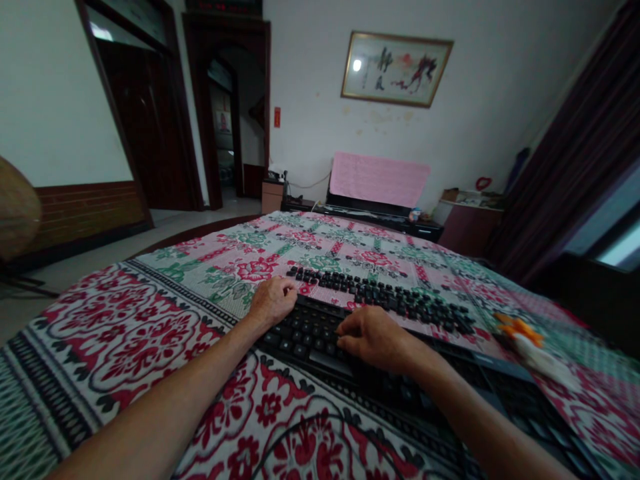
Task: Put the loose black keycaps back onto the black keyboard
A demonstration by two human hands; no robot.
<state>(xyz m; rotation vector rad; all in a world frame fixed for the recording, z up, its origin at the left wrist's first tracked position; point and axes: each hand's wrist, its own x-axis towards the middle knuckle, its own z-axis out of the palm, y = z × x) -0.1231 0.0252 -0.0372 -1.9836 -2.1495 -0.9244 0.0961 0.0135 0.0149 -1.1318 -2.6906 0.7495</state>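
A black computer keyboard (327,360) lies at a slant on the patterned cloth, running from the middle to the lower right. My left hand (273,301) is closed at the keyboard's far left corner, its fingers curled over the edge. Above the left-hand keys, the thumb and forefinger of my right hand (373,337) come together in a pinch. Whatever is between those fingertips is too small to make out. Behind the keyboard, loose black keycaps (390,297) are spread in long rows. My right forearm hides part of the keyboard's middle.
A floral cloth (165,347) covers the broad surface. To the right of the keycaps lies a blurred orange and white object (530,340). A thin black cable (300,427) curves across the front. Beyond stands a low cabinet with something under a pink cloth (377,179).
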